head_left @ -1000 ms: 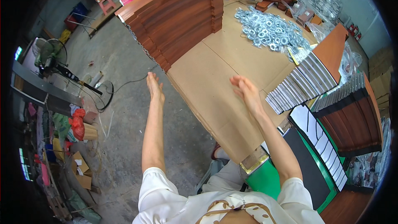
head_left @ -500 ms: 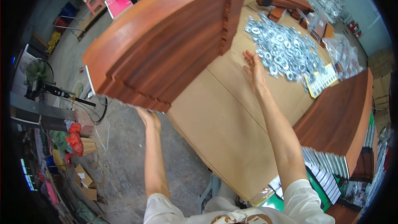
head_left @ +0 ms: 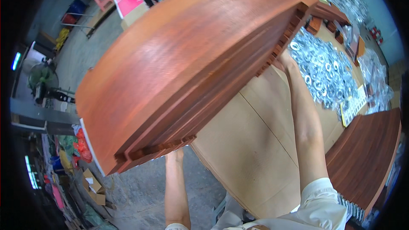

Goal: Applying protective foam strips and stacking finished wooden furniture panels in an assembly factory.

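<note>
A large stack of reddish-brown wood-grain panels (head_left: 183, 64) hangs tilted in front of me, over the left edge of the table. Its broad face is smooth, and the ends of the layers show as notches at both lower corners. My left hand (head_left: 174, 155) supports the stack from beneath at its near end, with the fingers hidden behind it. At the far right end, my right hand (head_left: 284, 61) grips the notched edge, its fingers partly covered by the panels.
Brown cardboard (head_left: 251, 140) covers the table. A heap of clear-bagged metal rings (head_left: 326, 70) lies on it, beside a yellow-edged sheet (head_left: 353, 106). Another panel stack (head_left: 366, 153) stands at right. A fan (head_left: 42, 81) and an open carton (head_left: 93, 186) are on the left.
My right hand, open and apart from the stack before, now holds its right end. The stack has tipped and come nearer, covering more of the view.
</note>
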Demonstrator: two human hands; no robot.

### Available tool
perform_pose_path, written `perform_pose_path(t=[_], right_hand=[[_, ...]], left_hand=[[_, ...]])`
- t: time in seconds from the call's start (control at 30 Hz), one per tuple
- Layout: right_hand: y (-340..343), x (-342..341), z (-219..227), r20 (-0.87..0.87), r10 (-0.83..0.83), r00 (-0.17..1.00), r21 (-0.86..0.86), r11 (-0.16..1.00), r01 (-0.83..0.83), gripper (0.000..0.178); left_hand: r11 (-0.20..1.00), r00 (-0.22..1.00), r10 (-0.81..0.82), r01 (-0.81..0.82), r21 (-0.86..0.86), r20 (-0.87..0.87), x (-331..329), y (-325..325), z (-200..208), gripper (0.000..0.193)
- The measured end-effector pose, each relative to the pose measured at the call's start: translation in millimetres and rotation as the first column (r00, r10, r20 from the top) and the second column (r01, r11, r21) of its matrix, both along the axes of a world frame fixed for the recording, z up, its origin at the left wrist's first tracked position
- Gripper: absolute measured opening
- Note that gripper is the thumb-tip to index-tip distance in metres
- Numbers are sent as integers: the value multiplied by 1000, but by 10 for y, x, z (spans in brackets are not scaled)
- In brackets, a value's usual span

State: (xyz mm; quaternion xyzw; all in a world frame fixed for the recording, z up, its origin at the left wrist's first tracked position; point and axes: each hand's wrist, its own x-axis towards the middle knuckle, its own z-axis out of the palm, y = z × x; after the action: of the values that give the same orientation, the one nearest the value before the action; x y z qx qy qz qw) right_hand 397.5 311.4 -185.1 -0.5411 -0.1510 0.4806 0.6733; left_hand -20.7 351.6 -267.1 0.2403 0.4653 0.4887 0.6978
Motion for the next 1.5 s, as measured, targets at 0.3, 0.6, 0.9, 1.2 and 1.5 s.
perform_pose_path(t=[0.3,0.6,0.9,1.2,1.5], right_hand=[[152,210,-204,-20,38,999,-35,999,-38,45],[239,418,-579,-145,-66,987,20,997,70,34],[290,625,-745,-252,-147,956,85,981,173,27],[400,558,-943,-56,157,986,37,987,-155,28],[94,389,-1143,-228,118,967,204,976,-71,26]], left_hand=[[994,995,-95,92,-65,-41,82,-191,-181,53],[995,994,-87,84,-50,-67,-72,-202,-250,53],[997,993,-79,79,-8,-86,-124,-118,-186,53],[997,989,-75,74,-9,-131,-236,-127,-183,53],[996,985,-91,89,-20,-143,-304,-238,-198,53]])
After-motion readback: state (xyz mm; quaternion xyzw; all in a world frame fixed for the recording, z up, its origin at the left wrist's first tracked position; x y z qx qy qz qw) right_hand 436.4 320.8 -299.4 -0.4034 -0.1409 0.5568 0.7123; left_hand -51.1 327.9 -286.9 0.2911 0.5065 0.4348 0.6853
